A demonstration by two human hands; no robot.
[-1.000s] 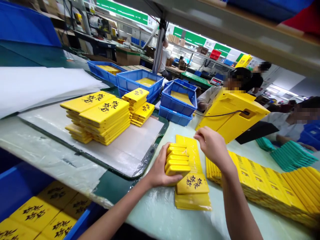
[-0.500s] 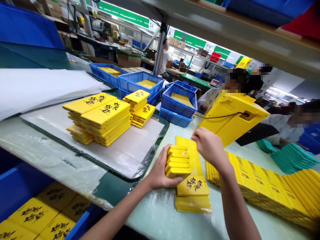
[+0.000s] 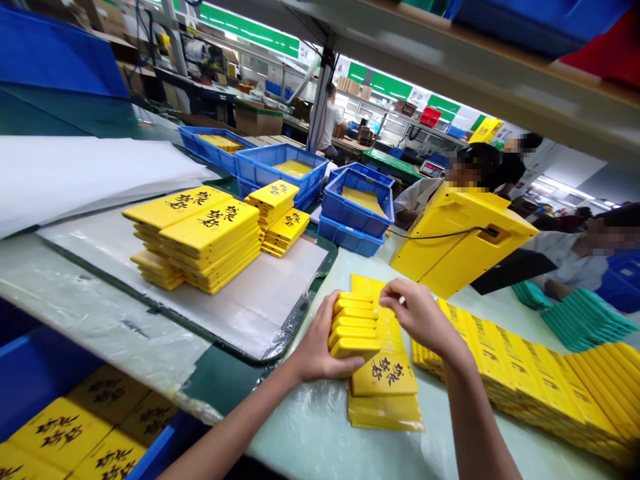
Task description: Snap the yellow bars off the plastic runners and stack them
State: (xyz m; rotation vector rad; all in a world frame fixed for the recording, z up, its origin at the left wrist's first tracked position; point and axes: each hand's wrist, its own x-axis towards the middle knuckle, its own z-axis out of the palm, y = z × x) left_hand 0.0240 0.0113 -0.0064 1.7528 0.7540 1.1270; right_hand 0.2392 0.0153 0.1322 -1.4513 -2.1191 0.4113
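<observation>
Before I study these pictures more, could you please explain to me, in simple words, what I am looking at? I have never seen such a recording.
There is no robot here: you see a person's two bare hands, filmed forward and down by one camera worn on their head. The left hand grips a small stack of flat yellow pieces. The right hand is close beside it with fingers bent together; whether it touches anything is hard to tell. Below the held stack lies a yellow piece with black writing, on a pale table. To the picture's left stand taller yellow stacks; to the right runs a long yellow row. Blue bins stand farther back.
</observation>
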